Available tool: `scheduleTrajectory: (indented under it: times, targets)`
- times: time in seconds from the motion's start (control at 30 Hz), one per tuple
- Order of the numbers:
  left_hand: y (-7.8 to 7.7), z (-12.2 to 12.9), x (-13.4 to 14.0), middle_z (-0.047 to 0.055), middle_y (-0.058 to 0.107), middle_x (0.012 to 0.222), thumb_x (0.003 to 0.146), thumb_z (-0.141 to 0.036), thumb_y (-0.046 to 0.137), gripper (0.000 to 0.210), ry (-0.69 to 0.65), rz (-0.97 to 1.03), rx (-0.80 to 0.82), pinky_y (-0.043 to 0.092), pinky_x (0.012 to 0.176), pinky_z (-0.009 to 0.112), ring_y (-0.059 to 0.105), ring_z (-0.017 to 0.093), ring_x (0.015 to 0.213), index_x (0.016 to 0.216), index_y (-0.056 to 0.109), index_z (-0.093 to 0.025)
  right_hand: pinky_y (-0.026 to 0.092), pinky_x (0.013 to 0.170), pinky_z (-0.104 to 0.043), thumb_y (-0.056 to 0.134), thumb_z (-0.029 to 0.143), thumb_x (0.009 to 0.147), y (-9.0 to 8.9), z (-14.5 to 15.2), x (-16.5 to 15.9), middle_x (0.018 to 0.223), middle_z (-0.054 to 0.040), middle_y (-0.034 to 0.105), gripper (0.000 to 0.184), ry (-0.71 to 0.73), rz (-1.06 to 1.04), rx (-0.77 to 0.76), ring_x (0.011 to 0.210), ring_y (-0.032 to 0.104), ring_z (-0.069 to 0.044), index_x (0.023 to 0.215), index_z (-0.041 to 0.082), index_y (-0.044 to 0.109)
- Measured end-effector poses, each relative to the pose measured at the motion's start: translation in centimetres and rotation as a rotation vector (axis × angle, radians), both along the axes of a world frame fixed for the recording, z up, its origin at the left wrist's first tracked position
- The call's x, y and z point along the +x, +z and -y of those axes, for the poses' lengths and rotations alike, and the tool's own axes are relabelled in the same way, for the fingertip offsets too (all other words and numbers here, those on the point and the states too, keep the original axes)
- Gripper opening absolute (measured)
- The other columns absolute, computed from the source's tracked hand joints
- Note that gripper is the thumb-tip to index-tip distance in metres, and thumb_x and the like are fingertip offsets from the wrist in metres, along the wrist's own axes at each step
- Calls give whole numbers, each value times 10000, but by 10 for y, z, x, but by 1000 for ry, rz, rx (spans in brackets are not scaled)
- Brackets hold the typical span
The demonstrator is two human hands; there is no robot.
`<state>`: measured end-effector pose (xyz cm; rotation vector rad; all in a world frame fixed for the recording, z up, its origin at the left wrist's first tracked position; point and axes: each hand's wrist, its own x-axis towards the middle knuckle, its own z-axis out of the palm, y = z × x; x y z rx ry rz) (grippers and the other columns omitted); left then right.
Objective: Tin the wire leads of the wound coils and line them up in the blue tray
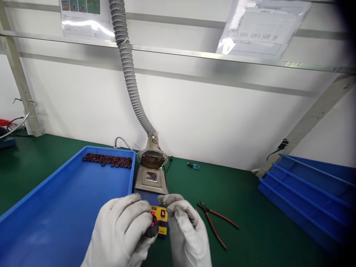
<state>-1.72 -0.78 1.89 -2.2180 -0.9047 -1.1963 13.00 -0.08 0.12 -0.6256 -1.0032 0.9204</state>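
Both my hands wear white gloves and are close together at the lower middle. My left hand (122,226) is closed around a small wire-wound coil (152,228), dark with reddish-pink wire, held between thumb and fingers. Just to its right, my right hand (186,226) has its fingers curled and pinched together; anything between them is too small or hidden to make out. Behind the hands stands a solder pot (150,181) with a square well. Its yellow front panel (162,213) shows lit red digits and a switch, partly covered by my left hand.
A blue tray (63,207) at left carries rows of similar coils (108,160) along its far end. Red-handled cutters (217,222) lie right of my hands, small blue-handled pliers (193,165) farther back. An extraction hose (130,74) hangs behind the pot. Stacked blue trays (308,200) stand at right.
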Motion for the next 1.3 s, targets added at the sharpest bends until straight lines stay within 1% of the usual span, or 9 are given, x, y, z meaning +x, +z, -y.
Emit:
scheduleTrajectory:
  times: [0.1, 0.23, 0.53, 0.7, 0.83, 0.93, 1.0, 1.07, 1.3]
  targets:
    - [1, 1, -1, 36, 718, 883, 739, -198, 564, 155, 51, 15, 18, 491, 739, 350, 632, 223, 896, 893, 551, -186, 481, 705, -291, 674, 319, 695, -2, 3, 1, 790, -51, 642, 108, -17, 79, -63, 778, 603, -192, 695, 216, 645]
    - [2, 1, 0, 58, 719, 868, 739, -170, 510, 154, 60, 17, 65, 497, 707, 361, 642, 231, 859, 887, 553, -170, 514, 676, -304, 757, 268, 593, -12, -4, -4, 815, -61, 679, 264, 297, 76, -193, 732, 629, -195, 826, 209, 648]
    - [-15, -5, -6, 49, 636, 1081, 791, -229, 574, 345, -268, 228, -369, 527, 791, 274, 607, 180, 954, 1129, 514, -271, 530, 557, -316, 695, 413, 634, -42, -36, -7, 598, -14, 654, 217, 530, -99, -273, 561, 629, -176, 710, 218, 639]
    - [-14, -9, -10, 20, 697, 881, 834, -468, 466, 273, -464, 530, -427, 541, 762, 254, 637, 176, 864, 897, 644, -271, 519, 530, -307, 661, 434, 671, -44, -39, -7, 556, -11, 648, 230, 616, -56, -324, 535, 623, -170, 668, 205, 640]
    - [-10, -3, -12, -22, 706, 869, 807, -330, 561, 123, -363, 837, -553, 550, 733, 203, 655, 163, 865, 753, 660, -281, 519, 567, -319, 715, 409, 619, -38, -42, 6, 596, -19, 662, 216, 663, 3, -331, 621, 649, -193, 686, 212, 657]
    - [-9, 3, -11, 4, 649, 1097, 710, -189, 650, 292, -258, 615, -594, 523, 837, 255, 610, 196, 1003, 976, 634, -308, 523, 623, -351, 696, 433, 629, -37, -37, 7, 630, -20, 666, 212, 656, -39, -328, 702, 655, -219, 693, 234, 660]
    - [-8, 5, -9, 22, 597, 1181, 671, -119, 654, 515, -279, 409, -594, 514, 863, 276, 574, 202, 1061, 1134, 544, -318, 522, 661, -370, 663, 444, 660, -38, -28, 2, 705, -25, 679, 210, 644, -81, -330, 764, 651, -229, 744, 252, 661]
    - [-7, 5, -6, 21, 604, 1161, 706, -102, 621, 513, -312, 338, -563, 521, 855, 280, 575, 186, 1051, 1157, 513, -321, 518, 689, -377, 649, 445, 676, -39, -20, -5, 792, -31, 685, 224, 642, -109, -329, 810, 642, -228, 800, 259, 657]
    - [-12, -7, -6, 13, 712, 868, 763, -274, 626, 115, -575, 657, -595, 536, 762, 273, 646, 189, 839, 857, 691, -263, 519, 669, -316, 779, 322, 548, -36, -27, -11, 675, -21, 675, 285, 751, -124, -352, 678, 647, -182, 760, 182, 650]
